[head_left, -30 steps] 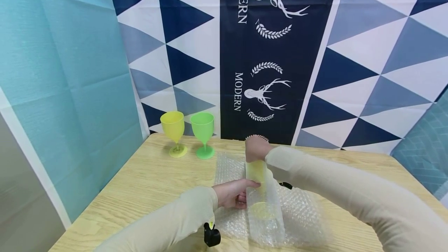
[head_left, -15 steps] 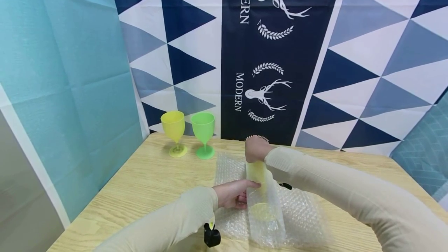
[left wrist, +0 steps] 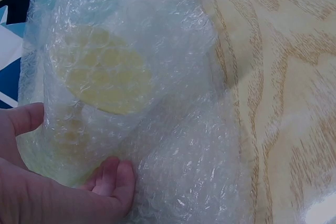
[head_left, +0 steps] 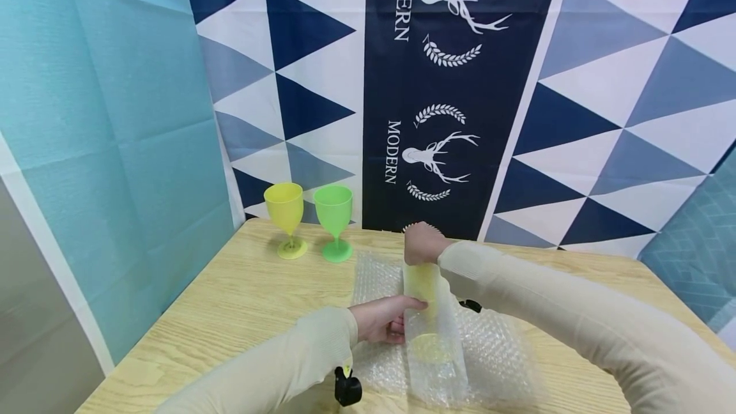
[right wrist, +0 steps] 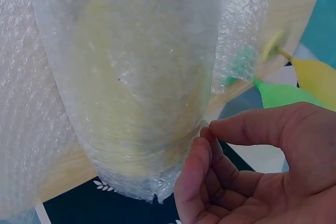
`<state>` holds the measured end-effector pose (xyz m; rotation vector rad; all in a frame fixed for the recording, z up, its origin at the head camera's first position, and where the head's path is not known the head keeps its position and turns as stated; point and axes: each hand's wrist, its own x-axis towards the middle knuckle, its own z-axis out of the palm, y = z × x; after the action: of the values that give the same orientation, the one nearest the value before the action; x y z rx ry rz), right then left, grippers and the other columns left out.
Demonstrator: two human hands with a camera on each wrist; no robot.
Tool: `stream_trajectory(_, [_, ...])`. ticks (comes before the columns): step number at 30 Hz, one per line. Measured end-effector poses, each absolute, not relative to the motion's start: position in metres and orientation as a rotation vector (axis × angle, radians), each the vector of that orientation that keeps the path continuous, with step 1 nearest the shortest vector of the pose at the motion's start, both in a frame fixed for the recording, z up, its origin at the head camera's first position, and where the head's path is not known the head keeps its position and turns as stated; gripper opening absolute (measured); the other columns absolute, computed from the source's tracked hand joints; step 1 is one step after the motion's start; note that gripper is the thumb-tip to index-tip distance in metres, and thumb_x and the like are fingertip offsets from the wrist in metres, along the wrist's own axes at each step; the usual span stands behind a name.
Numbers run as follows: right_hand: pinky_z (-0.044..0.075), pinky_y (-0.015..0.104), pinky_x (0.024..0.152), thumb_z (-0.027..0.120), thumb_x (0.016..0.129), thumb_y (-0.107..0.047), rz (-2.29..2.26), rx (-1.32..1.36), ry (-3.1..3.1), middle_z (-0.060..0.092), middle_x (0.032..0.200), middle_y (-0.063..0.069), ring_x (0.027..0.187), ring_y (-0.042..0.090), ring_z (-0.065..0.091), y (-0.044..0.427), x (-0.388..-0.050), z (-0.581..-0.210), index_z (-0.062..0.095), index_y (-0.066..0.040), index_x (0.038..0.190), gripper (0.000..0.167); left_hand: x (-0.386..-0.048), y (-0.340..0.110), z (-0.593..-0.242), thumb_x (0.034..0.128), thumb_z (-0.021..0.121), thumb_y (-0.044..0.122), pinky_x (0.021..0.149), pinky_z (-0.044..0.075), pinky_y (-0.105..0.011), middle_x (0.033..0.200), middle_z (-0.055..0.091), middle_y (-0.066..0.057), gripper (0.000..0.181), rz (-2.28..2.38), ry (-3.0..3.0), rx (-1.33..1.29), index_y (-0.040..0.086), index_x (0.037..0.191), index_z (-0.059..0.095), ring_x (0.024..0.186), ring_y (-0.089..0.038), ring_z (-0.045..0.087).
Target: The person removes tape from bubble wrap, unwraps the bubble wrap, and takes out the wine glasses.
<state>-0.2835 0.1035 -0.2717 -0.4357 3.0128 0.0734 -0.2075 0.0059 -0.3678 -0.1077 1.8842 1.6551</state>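
Note:
A yellow goblet (head_left: 431, 347) lies wrapped in bubble wrap (head_left: 497, 356), its round foot toward me and showing through the layers. My left hand (head_left: 379, 319) grips the roll from its left side, thumb over the top and fingers curled at the underside. In the left wrist view the foot appears as a pale yellow disc beneath the bubbles. At the far end, over the goblet's bowl, my right hand (right wrist: 262, 166) pinches the wrap's edge between thumb and fingertips. The goblet's stem is blurred by the wrap.
Two unwrapped goblets, one yellow (head_left: 284, 206) and one green (head_left: 334, 209), stand upright at the table's back left. Loose bubble wrap spreads under and to both sides of the roll on the wooden table (head_left: 247, 299). A patterned curtain (head_left: 437, 82) hangs behind the back edge.

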Motion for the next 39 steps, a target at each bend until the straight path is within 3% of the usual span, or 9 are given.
stream_trajectory(9, [0.026,0.015,0.037,0.051,0.076,0.0,0.027,-0.348,2.938,0.052,0.069,0.011,0.038,0.007,0.035,0.103,-0.289,-0.272,0.054,-0.001,0.07,0.007,-0.209,0.002,-0.365,0.0886,0.06,0.036,0.059,0.043,-0.017,0.07,0.06,0.006,0.024,1.649,1.869,-0.101,0.014,0.098,0.059,0.064,-0.003,0.051])
stream_trajectory(15, [0.032,0.02,0.043,0.055,0.076,-0.005,0.108,-0.431,2.981,0.052,0.07,0.007,0.053,0.014,0.042,0.102,-0.285,-0.272,0.048,-0.008,0.06,0.018,-0.209,0.002,-0.366,0.0882,0.061,0.036,0.059,0.043,-0.017,0.067,0.058,0.006,0.022,1.652,1.874,-0.111,0.015,0.094,0.057,0.062,-0.003,0.05])
stream_trajectory(20, [0.04,0.025,0.051,0.062,0.077,-0.01,0.194,-0.449,3.0,0.051,0.071,0.005,0.064,0.019,0.047,0.098,-0.281,-0.272,0.054,-0.007,0.063,0.016,-0.208,0.004,-0.368,0.0879,0.061,0.036,0.059,0.042,-0.018,0.066,0.054,0.006,0.021,1.662,1.888,-0.106,0.017,0.09,0.052,0.062,-0.004,0.047])
stream_trajectory(25, [0.041,0.026,0.052,0.068,0.079,-0.015,0.219,-0.394,2.995,0.054,0.074,0.006,0.065,0.019,0.049,0.095,-0.28,-0.274,0.061,-0.005,0.072,0.014,-0.207,0.005,-0.369,0.0876,0.061,0.036,0.06,0.042,-0.019,0.068,0.052,0.005,0.022,1.67,1.891,-0.102,0.017,0.088,0.05,0.063,-0.005,0.046])
stream_trajectory(32, [0.038,0.023,0.047,0.061,0.08,-0.008,0.213,-0.327,2.981,0.054,0.078,0.008,0.062,0.018,0.047,0.093,-0.281,-0.279,0.058,-0.003,0.075,0.007,-0.207,0.005,-0.369,0.0882,0.061,0.036,0.06,0.043,-0.018,0.069,0.053,0.005,0.022,1.659,1.879,-0.086,0.017,0.086,0.051,0.063,-0.006,0.047])
stream_trajectory(39, [0.042,0.026,0.05,0.062,0.079,-0.01,0.292,-0.377,3.007,0.058,0.08,0.009,0.066,0.02,0.051,0.094,-0.28,-0.275,0.061,-0.003,0.075,0.008,-0.207,0.005,-0.369,0.0882,0.061,0.036,0.06,0.043,-0.018,0.07,0.054,0.005,0.022,1.666,1.891,-0.088,0.017,0.087,0.051,0.063,-0.005,0.047])
